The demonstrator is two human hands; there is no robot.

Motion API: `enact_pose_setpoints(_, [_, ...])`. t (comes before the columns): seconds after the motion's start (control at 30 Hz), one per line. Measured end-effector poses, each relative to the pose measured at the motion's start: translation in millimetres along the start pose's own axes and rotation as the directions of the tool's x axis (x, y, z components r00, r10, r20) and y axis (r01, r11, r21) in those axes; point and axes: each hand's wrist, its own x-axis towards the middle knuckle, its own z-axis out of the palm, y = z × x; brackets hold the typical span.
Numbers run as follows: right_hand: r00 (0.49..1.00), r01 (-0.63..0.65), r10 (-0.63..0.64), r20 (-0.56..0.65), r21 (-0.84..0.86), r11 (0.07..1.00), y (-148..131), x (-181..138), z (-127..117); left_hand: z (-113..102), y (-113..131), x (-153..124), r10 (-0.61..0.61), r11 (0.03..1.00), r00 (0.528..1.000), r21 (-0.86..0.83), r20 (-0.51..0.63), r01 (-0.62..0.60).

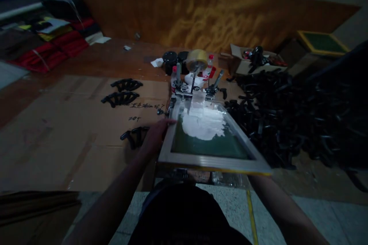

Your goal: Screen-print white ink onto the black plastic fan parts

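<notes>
1. At 6 o'clock, nearest the camera, a person's dark-clothed lap sits over a pale speckled floor, both bare forearms reaching forward to a workbench.
2. The right forearm runs up from 5 o'clock and passes under the near right corner of a screen-printing frame (213,162); the right hand is hidden beneath it, so whether it is open or closed cannot be told.
3. The left hand (157,133), just left of centre, rests against the frame's left rail with fingers loosely curled over the edge, gripping nothing else.
4. The frame, pale-railed with a green mesh, lies at the centre of the view, its near edge tilted up; a spread of white ink (204,122) covers the far half of the mesh.
5. Just left of the hand, at 9 o'clock, a black curved plastic part (132,135) lies on flattened cardboard (71,138).
6. At 3 o'clock, a large heap of black plastic parts (301,115) crowds the bench beside the frame.
7. Beyond the frame, at 12 o'clock, its hinge clamp (195,88) holds the far rail; behind stand a roll of tape (197,59), black pots (170,60) and small bottles.
8. At 10 o'clock, two more rows of black parts (122,92) lie on the cardboard; farther back, red folded cloth (57,46) is blurred.
</notes>
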Motion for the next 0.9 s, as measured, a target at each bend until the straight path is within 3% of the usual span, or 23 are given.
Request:
enact_pose_setpoints(0.07, [0.969,-0.15,0.135,-0.206,-0.062,0.987,14,7,-17,4,-31,-13,-0.095,0.995,0.995,0.034,0.041,0.093])
enact_pose_setpoints(0.13, [0.872,-0.294,0.225,-0.435,-0.097,0.951,11,28,-26,12,-60,-19,-0.194,0.98,0.978,0.052,0.07,0.191])
enact_pose_setpoints(0.2, [0.835,-0.326,0.213,-0.507,-0.145,0.934,-7,58,-26,21,-83,-18,-0.257,0.963,0.964,0.096,0.066,0.251])
enact_pose_setpoints(0.23, [0.869,-0.299,0.187,-0.459,-0.185,0.936,-20,73,-24,24,-93,-16,-0.261,0.961,0.964,0.115,0.055,0.253])
enact_pose_setpoints(0.3, [0.959,-0.229,0.17,-0.226,-0.266,0.937,-47,95,-16,28,-107,-12,-0.245,0.963,0.968,0.134,0.055,0.236])
enact_pose_setpoints(0.33, [0.976,-0.213,0.189,-0.107,-0.295,0.932,-58,100,-11,29,-112,-11,-0.238,0.965,0.969,0.132,0.068,0.228])
enact_pose_setpoints(0.43, [0.97,-0.171,0.218,0.108,-0.335,0.927,-80,86,4,27,-121,-10,-0.233,0.968,0.968,0.122,0.092,0.221])
enact_pose_setpoints(0.53, [0.971,0.078,-0.005,0.239,-0.294,0.953,-85,55,7,26,-124,-10,-0.243,0.964,0.967,0.127,0.08,0.232])
enact_pose_setpoints(0.6, [0.929,0.246,-0.168,0.329,-0.213,0.946,-84,43,1,26,-124,-11,-0.261,0.958,0.962,0.142,0.079,0.248])
enact_pose_setpoints(0.67, [0.918,0.269,-0.202,0.342,-0.161,0.949,-83,43,-5,26,-121,-11,-0.268,0.954,0.96,0.159,0.081,0.253])
enact_pose_setpoints(0.73, [0.952,0.2,-0.144,0.269,-0.194,0.96,-83,46,-5,26,-118,-11,-0.273,0.954,0.959,0.151,0.08,0.259])
enact_pose_setpoints(0.83, [0.982,0.155,-0.117,0.15,-0.28,0.947,-83,39,10,25,-116,-12,-0.291,0.952,0.953,0.119,0.081,0.28])
enact_pose_setpoints(0.9, [0.971,0.212,-0.173,0.162,-0.268,0.94,-83,29,21,25,-115,-12,-0.295,0.951,0.953,0.12,0.067,0.286])
